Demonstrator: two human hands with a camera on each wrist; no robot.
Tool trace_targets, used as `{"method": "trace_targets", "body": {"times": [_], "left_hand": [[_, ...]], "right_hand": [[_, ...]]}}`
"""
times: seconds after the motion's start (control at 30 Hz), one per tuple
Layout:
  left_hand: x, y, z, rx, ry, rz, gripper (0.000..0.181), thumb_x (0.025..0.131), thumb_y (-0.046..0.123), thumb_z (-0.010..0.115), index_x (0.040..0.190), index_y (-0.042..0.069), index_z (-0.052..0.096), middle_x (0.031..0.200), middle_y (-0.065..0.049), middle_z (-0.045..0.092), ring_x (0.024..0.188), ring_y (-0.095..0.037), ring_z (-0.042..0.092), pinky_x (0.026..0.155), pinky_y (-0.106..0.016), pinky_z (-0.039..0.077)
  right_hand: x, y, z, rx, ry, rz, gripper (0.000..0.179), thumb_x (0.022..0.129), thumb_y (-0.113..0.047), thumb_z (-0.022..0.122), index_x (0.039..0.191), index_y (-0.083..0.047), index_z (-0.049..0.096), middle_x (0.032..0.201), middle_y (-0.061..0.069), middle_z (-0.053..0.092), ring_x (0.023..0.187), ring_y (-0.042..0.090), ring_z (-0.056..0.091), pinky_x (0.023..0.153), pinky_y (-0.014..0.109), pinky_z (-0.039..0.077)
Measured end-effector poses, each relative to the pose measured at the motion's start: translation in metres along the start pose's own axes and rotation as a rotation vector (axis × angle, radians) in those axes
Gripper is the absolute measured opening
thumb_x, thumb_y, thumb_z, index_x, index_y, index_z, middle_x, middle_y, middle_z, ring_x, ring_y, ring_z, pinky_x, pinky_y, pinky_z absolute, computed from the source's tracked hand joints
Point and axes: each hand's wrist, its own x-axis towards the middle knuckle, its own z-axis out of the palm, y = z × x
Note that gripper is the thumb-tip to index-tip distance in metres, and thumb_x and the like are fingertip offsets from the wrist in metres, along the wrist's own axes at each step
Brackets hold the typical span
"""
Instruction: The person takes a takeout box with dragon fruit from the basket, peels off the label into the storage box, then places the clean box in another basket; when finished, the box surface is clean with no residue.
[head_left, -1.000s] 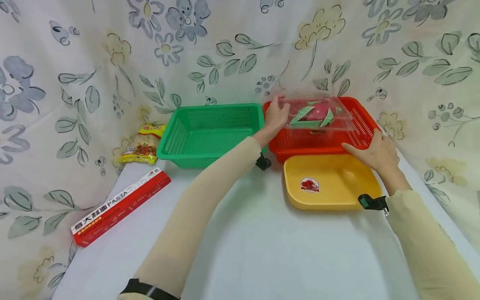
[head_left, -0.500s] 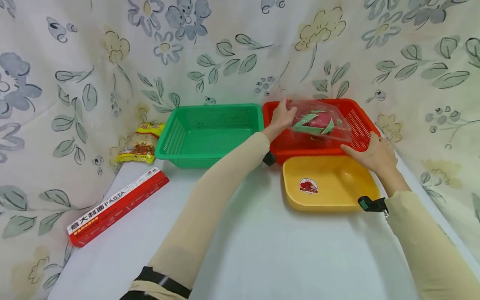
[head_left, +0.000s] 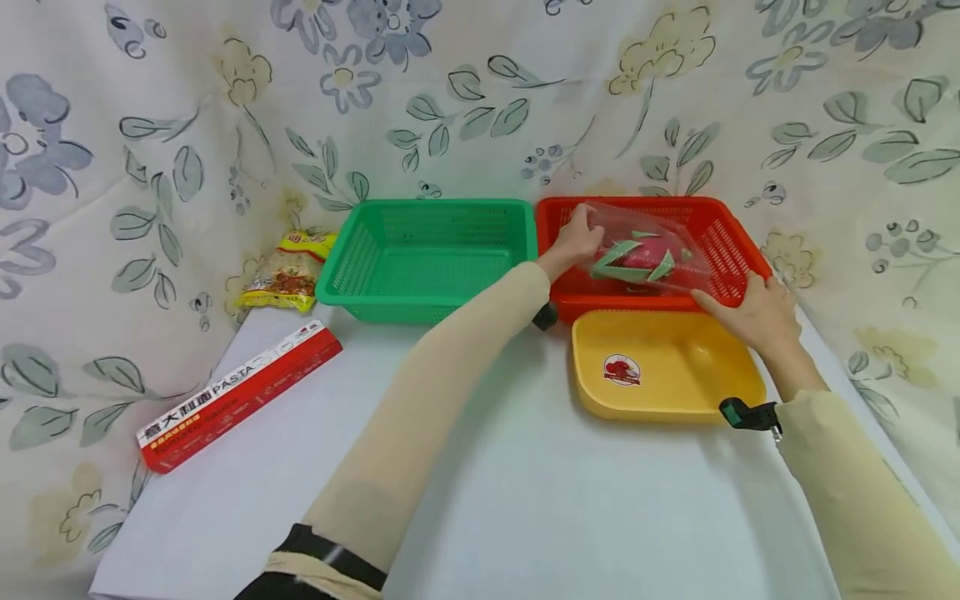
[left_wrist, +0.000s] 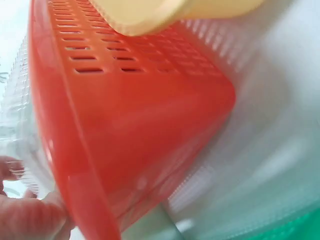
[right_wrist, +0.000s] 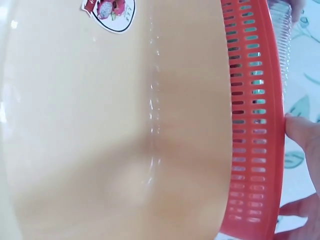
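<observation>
A clear plastic container (head_left: 678, 271) sits tilted inside the red basket (head_left: 723, 221). A pink dragon fruit (head_left: 654, 252) with green tips shows through the clear plastic. My left hand (head_left: 577, 237) pinches the container's left end above the basket's left rim. In the left wrist view, the fingers (left_wrist: 30, 217) hold the ridged clear edge beside the red rim. My right hand (head_left: 761, 317) grips the basket's front right corner, thumb on the front rim and fingers around the right side. The right wrist view shows the thumb against the red rim.
A yellow tray (head_left: 667, 367) with a dragon fruit sticker stands in front of the red basket. The green basket (head_left: 442, 308) stands to its left. Further left are a yellow snack bag (head_left: 288, 271) and a red pasta box (head_left: 240, 396). Floral cloth (head_left: 480, 83) hangs behind.
My left hand has lowered the clear container with the dragon fruit from the rim into the red basket, shifting slightly right. My right hand stays at the basket corner.
</observation>
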Motion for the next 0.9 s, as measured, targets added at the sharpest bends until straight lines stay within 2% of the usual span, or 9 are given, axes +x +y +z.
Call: {"method": "trace_targets", "body": {"times": [0.13,0.27,0.33,0.4,0.5,0.6,0.7,0.8,0.9], "left_hand": [[0.002,-0.003,0.002,0.011,-0.038,-0.027,0.043,0.105,0.020,0.042,0.145,0.012,0.027,0.097,-0.007,0.048,0.056,-0.015,0.040,0.054,-0.021,0.037],[0.000,-0.009,0.010,-0.077,-0.117,-0.092,0.047,0.104,0.014,0.043,0.146,0.012,0.021,0.089,-0.009,0.044,0.048,-0.015,0.033,0.049,-0.024,0.035],[0.000,-0.014,0.010,-0.124,-0.141,-0.135,0.048,0.103,0.011,0.042,0.146,0.012,0.020,0.092,-0.011,0.043,0.044,-0.015,0.024,0.049,-0.026,0.031],[-0.002,-0.018,0.008,-0.149,-0.150,-0.150,0.048,0.103,0.008,0.040,0.147,0.011,0.019,0.097,-0.015,0.047,0.046,-0.016,0.021,0.052,-0.028,0.029],[-0.007,-0.022,0.003,-0.060,-0.107,-0.149,0.053,0.103,0.015,0.045,0.150,0.010,0.020,0.113,-0.013,0.049,0.061,-0.013,0.036,0.065,-0.024,0.040],[-0.016,-0.020,0.000,0.080,-0.052,-0.154,0.056,0.103,0.026,0.051,0.149,0.011,0.024,0.125,-0.011,0.052,0.095,-0.018,0.050,0.089,-0.027,0.048],[-0.022,-0.012,-0.005,0.211,-0.033,-0.111,0.057,0.102,0.035,0.051,0.149,0.011,0.029,0.138,-0.009,0.048,0.121,-0.020,0.047,0.102,-0.032,0.045],[-0.026,0.001,-0.017,0.297,-0.056,-0.024,0.061,0.103,0.040,0.046,0.153,0.010,0.027,0.150,-0.007,0.041,0.130,-0.019,0.043,0.106,-0.031,0.041],[-0.031,0.013,-0.030,0.351,-0.078,0.061,0.065,0.102,0.046,0.045,0.156,0.015,0.026,0.155,-0.002,0.037,0.134,-0.017,0.040,0.108,-0.031,0.038]], "right_hand": [[-0.001,0.000,0.002,0.034,-0.003,0.003,0.102,0.090,-0.066,0.051,0.152,0.008,0.017,0.149,0.039,0.016,0.134,0.056,0.015,0.095,0.075,0.033],[-0.004,0.002,0.003,0.022,-0.027,0.021,0.103,0.090,-0.065,0.050,0.150,0.011,0.014,0.150,0.040,0.011,0.135,0.058,0.012,0.096,0.076,0.031],[-0.002,-0.001,0.005,0.015,-0.043,0.015,0.104,0.091,-0.065,0.049,0.150,0.012,0.013,0.149,0.041,0.009,0.134,0.058,0.011,0.096,0.077,0.030],[0.002,-0.003,0.008,0.019,-0.049,0.005,0.103,0.091,-0.065,0.049,0.149,0.013,0.014,0.149,0.041,0.009,0.133,0.058,0.012,0.096,0.076,0.030],[0.006,-0.007,0.014,0.030,-0.056,-0.008,0.101,0.092,-0.064,0.048,0.148,0.013,0.016,0.148,0.041,0.009,0.132,0.057,0.012,0.096,0.075,0.031],[0.006,-0.009,0.019,0.043,-0.052,-0.008,0.099,0.092,-0.062,0.049,0.148,0.013,0.018,0.148,0.041,0.009,0.133,0.057,0.012,0.097,0.075,0.031],[0.004,-0.012,0.020,0.046,-0.036,-0.003,0.096,0.094,-0.061,0.047,0.149,0.012,0.017,0.149,0.041,0.009,0.133,0.058,0.013,0.101,0.074,0.028],[0.003,-0.019,0.018,0.041,-0.005,-0.010,0.094,0.095,-0.059,0.044,0.149,0.013,0.016,0.149,0.041,0.010,0.133,0.058,0.014,0.103,0.073,0.024],[-0.001,-0.032,0.014,0.051,0.019,-0.031,0.093,0.096,-0.058,0.045,0.151,0.011,0.014,0.151,0.040,0.008,0.136,0.058,0.011,0.104,0.074,0.020]]}}
